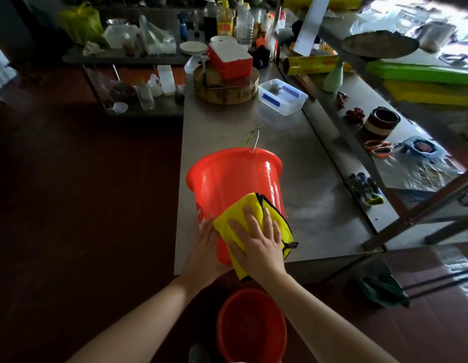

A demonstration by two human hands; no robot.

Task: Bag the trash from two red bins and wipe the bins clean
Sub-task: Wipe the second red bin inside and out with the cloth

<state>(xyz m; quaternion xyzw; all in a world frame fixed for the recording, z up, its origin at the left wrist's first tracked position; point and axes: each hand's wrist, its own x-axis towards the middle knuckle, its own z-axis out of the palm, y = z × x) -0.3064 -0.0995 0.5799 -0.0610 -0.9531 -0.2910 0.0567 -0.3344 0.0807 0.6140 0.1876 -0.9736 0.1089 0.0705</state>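
Bin [227,184] lies tipped on the counter [319,192], mouth toward 12 o'clock. My right hand [256,239] presses the cloth [243,208] flat on its side, and my left hand [204,247], fingers straight, steadies its base.

Left hand [205,251], right hand [256,243] flat, outstretched

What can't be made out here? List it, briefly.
Head view:
Inside of the red bin on the table: its mouth faces away.
Its label: partly covered by the left hand.
Wall under the yellow cloth, which the right hand presses.
Red bin on the floor: cut off by the bottom edge.
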